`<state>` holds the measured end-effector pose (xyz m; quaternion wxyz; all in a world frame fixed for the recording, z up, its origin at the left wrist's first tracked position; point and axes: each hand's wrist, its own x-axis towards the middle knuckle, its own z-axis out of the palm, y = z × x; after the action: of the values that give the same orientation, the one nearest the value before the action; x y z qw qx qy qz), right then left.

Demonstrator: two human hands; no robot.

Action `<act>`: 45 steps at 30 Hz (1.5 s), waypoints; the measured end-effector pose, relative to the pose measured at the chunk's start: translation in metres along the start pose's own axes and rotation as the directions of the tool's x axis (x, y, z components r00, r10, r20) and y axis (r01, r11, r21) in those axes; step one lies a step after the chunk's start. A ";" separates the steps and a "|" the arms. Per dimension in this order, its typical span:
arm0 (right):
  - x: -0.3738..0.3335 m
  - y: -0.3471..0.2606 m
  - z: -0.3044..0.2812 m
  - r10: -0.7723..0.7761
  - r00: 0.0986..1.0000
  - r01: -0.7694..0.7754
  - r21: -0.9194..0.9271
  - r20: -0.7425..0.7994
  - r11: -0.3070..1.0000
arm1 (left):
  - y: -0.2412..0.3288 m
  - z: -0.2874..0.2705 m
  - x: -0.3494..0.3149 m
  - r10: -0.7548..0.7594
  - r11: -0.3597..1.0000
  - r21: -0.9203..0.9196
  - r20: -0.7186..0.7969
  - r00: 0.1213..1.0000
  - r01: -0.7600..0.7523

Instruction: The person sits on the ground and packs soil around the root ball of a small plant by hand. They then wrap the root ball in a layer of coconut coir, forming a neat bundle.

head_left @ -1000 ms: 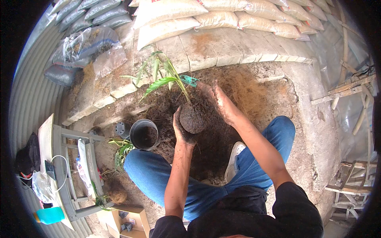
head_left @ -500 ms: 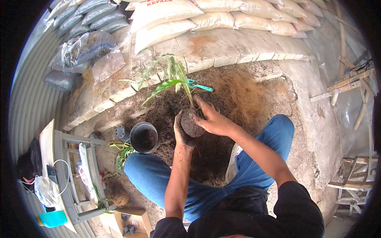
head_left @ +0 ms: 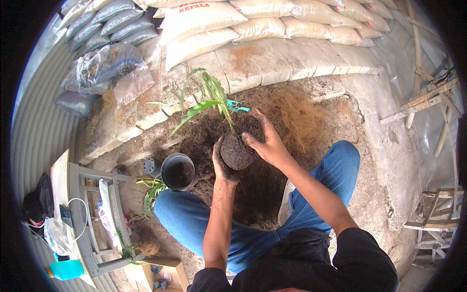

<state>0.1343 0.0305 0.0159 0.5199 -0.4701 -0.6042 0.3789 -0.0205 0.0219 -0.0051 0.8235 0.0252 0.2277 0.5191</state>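
Note:
A leafy green plant (head_left: 214, 95) leans to the left, its stem rising from a rounded, dark root ball (head_left: 237, 152). My left hand (head_left: 223, 163) cups the root ball from its left side and underneath, its fingers smudged with soil. Spread fingers show on my right hand (head_left: 268, 142), at the root ball's upper right; its thumb is close to the ball, and I cannot tell whether it touches. Just beyond the stem, a teal hand trowel (head_left: 239, 106) lies on the loose soil, partly behind the leaves. A black plant pot (head_left: 178, 172) with soil inside stands left of my hands.
A smaller grey pot (head_left: 152, 167) and a leafy plant (head_left: 154, 192) are beside the black pot. Brown fibre (head_left: 304, 114) covers the ground at right. Stacked sacks (head_left: 258, 29) line the back. A grey bench (head_left: 92, 214) and cardboard box (head_left: 177, 272) stand at left.
My right hand has drawn back to the right from the root ball, its fingers spreading. The root ball stays in my left hand, and the plant has shifted slightly left.

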 end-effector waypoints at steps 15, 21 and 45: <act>-0.001 0.014 -0.013 -0.077 0.991 0.058 0.160 0.114 0.985 | -0.002 -0.006 0.005 -0.027 0.999 0.033 0.045 0.999 0.025; -0.009 0.003 -0.007 -0.076 0.965 0.100 -0.084 0.252 0.991 | -0.002 -0.009 0.004 -0.020 0.999 0.025 0.033 0.999 0.020; -0.039 -0.030 -0.012 -0.286 0.887 0.458 -0.622 0.362 0.635 | 0.002 0.003 -0.003 -0.011 0.999 -0.031 0.029 1.000 0.012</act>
<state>0.1413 -0.0159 0.0354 0.2997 -0.4466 -0.8409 0.0608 -0.0221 0.0205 -0.0007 0.8300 0.0187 0.2076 0.5174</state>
